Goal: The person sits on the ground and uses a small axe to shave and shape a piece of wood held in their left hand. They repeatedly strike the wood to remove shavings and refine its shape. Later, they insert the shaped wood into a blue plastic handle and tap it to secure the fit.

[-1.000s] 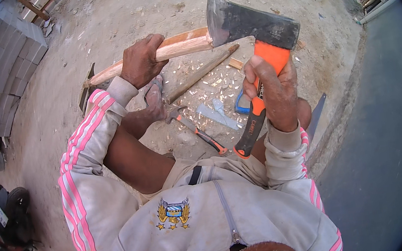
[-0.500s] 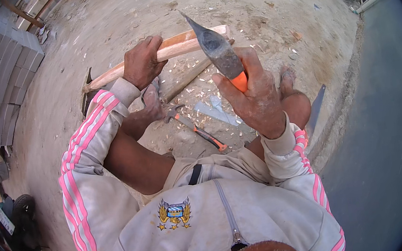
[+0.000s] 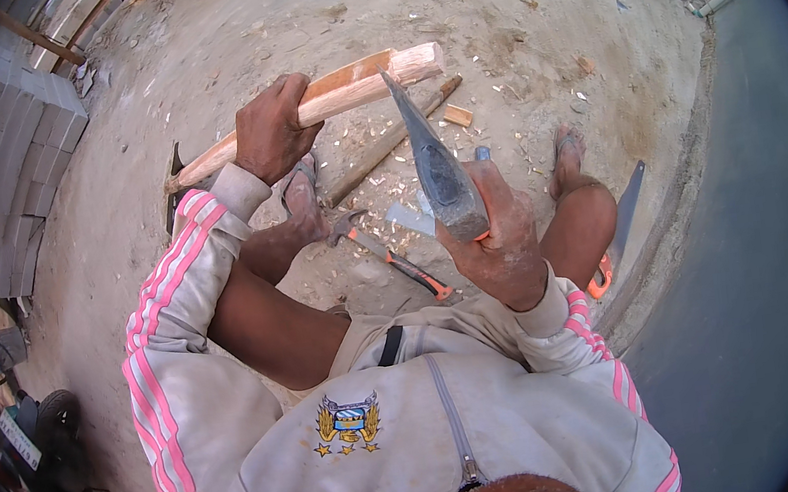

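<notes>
My left hand (image 3: 274,131) is wrapped round a pale wooden handle (image 3: 360,86), freshly cut, with a reddish-brown strip along its top. The handle slopes down to the left, where its end meets a dark metal head (image 3: 174,184); how they join is unclear. In my right hand (image 3: 504,242) is a hatchet (image 3: 441,166) with a grey wedge-shaped head. Only a bit of its orange shaft shows, the rest being hidden by the hand. The tip of the hatchet's edge appears against the lower side of the wooden handle; whether they touch, I cannot tell.
A claw hammer (image 3: 390,256) lies on the dirt between my legs, near a round wooden pole (image 3: 391,143), wood chips and a clear sheet (image 3: 408,219). A handsaw (image 3: 625,218) rests beside my right leg. Grey blocks (image 3: 18,145) are stacked left, above a motorcycle (image 3: 41,456).
The hatchet has come down and nearer to me with my right hand, its head now pointing up more steeply. A wood chunk behind it and the saw's orange grip have come into view.
</notes>
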Demonstrator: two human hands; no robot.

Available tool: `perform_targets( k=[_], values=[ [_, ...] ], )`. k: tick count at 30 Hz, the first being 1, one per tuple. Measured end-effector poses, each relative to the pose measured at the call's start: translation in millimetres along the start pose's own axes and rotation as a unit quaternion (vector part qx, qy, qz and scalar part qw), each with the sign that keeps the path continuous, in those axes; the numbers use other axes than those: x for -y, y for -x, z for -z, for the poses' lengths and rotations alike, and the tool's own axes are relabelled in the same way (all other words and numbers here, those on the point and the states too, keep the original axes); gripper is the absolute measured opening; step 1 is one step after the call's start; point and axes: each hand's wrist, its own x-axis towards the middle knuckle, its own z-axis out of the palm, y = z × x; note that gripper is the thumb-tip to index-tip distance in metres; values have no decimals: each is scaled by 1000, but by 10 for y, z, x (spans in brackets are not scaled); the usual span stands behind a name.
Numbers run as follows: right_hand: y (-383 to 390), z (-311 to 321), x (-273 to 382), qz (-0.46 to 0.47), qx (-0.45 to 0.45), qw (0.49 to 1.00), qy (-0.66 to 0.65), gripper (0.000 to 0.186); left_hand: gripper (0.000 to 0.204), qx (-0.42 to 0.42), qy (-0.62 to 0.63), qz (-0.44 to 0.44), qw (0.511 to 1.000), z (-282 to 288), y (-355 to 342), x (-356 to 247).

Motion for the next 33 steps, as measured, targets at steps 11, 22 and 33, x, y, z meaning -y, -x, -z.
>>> perform_targets(
  k=[11,22,33],
  values=[
    [55,-109,59,-7,-8,999,47,40,40,30,44,7,999,-107,54,-39],
    [-337,-232,52,10,-90,982,168,33,39,-36,-44,36,998,32,-110,-150],
    [-576,-105,-371,-95,-54,985,132,27,39,-7,-134,51,990,88,-125,-119]
  ],
)
